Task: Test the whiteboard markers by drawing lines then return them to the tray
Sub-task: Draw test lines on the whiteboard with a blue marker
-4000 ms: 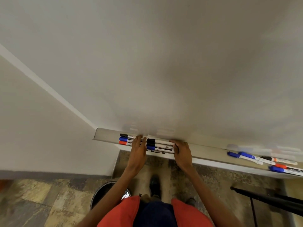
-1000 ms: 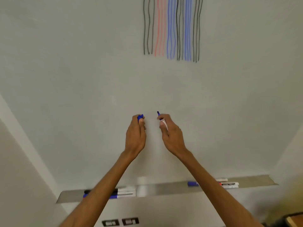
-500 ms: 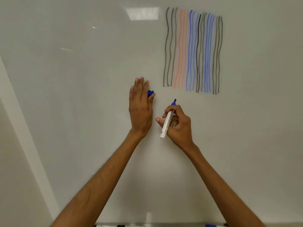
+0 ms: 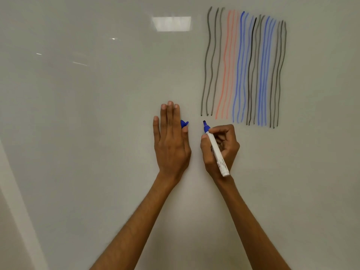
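Getting Ready to Try the Blue Marker

Two bare arms reach up to the board. The left hand (image 4: 171, 141) lies flat on the whiteboard (image 4: 87, 123) with its fingers straight, and its thumb pins the blue cap (image 4: 184, 123) against its side. The right hand (image 4: 221, 147) is curled round the blue marker (image 4: 215, 151) like a pencil. The marker points up and a bit left, with its tip close to the board, though I cannot tell if it touches. The drawn lines (image 4: 243, 69), black, red and blue, are up and to the right, nearer the right hand. I think a new line goes beside them. A ceiling light shines (image 4: 171, 23) high on the board. I cannot see the tray.
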A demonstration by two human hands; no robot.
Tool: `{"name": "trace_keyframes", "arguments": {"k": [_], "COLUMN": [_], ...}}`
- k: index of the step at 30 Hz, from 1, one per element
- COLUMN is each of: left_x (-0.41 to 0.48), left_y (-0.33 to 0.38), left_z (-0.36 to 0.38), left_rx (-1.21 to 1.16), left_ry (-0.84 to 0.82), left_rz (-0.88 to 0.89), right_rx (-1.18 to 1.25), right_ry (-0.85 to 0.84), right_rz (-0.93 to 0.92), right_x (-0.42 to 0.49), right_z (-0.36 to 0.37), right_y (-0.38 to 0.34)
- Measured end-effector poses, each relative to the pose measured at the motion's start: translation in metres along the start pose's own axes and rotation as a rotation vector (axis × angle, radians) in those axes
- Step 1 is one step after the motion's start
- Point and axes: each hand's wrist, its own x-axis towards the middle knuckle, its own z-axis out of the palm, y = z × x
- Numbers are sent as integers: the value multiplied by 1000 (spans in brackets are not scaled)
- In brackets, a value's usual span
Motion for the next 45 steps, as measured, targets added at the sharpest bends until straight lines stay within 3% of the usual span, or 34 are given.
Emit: {"name": "trace_keyframes", "arguments": {"k": [12, 45], "left_x": [-1, -3], "left_y": [-2, 1], "left_z": [3, -2], "left_rx": [13, 22], "left_ry": [29, 27], "left_rz": [35, 17], "right_rx": [-102, -76], "right_ry": [9, -128], "right_rz": [-22, 159], "right_x": [0, -78], "right_z": [6, -31], "right_y": [6, 14]}}
